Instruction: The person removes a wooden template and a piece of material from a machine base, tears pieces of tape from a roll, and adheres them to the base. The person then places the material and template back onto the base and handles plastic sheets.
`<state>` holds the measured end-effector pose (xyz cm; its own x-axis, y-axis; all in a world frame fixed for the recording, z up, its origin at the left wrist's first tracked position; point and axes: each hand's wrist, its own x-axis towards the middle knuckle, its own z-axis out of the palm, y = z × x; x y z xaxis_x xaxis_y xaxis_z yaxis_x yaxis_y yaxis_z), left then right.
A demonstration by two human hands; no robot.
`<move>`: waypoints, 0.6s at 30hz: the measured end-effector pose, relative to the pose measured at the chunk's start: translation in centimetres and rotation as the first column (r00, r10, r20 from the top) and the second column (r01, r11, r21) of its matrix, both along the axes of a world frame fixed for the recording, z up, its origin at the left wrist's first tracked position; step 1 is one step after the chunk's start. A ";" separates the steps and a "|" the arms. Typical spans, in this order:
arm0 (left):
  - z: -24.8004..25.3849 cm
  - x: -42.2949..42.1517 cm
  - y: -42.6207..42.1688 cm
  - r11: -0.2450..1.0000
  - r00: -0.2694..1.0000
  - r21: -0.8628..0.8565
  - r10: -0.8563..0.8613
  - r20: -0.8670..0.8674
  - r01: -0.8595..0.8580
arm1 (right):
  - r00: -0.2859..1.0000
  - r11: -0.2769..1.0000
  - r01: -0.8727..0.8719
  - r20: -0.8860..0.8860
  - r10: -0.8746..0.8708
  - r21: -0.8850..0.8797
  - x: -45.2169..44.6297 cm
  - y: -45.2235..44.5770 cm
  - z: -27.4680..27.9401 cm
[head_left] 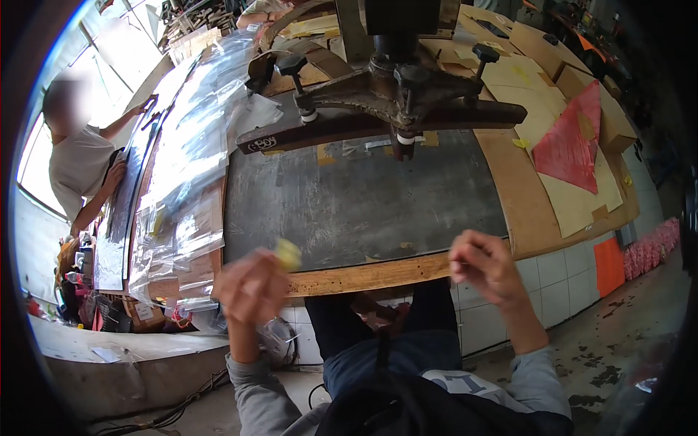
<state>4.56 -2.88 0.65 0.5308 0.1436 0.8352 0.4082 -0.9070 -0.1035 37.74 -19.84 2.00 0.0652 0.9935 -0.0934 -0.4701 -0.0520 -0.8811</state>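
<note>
Already up in the left hand (pixel 253 287): a small yellow piece (pixel 289 253), pinched in the tips of the fingers, just above the near left corner of the dark board (pixel 378 207). So, by the look of it, picked up, but not put down on anything yet. Too blurry to tell what kind of piece. At the far side of the dark board, a few bits of tape (pixel 325 154), already lying flat. Over that far part, a big metal frame (pixel 392 105) with black knobs on it.

Beside the board on the left, shiny plastic sheets (pixel 189 174) in a messy pile. On the right, cream paper (pixel 520 91) with a red sheet (pixel 571 149) on top. Far over to the left, another person (pixel 80 171), with both arms out to the table there.

Now for the arms: both bent, both coming up out of grey sleeves (pixel 258 392), with hands well apart. Left wrist low, left hand up by the wooden edge (pixel 371 278) of the table, and blurry. Right hand (pixel 487 267) near the other end of that edge, with fingers curled in and pointing to the middle. Nothing big in there; cannot tell if all the way closed, or pinching something tiny.
</note>
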 end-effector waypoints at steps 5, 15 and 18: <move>3.6 -5.5 6.7 0.675 0.669 -0.030 0.722 -0.178 -0.737 | 0.965 0.983 0.175 0.189 -0.182 0.056 4.3 -3.3 -0.4; 5.1 -6.1 6.5 0.565 0.704 -0.421 0.546 -0.453 -0.709 | 0.919 0.940 0.288 0.222 -0.325 0.184 4.4 -3.1 0.2; 4.2 -5.3 6.1 0.654 0.757 -0.383 0.589 -0.284 -0.653 | 0.950 0.943 0.238 0.147 -0.276 0.233 2.9 -1.3 0.0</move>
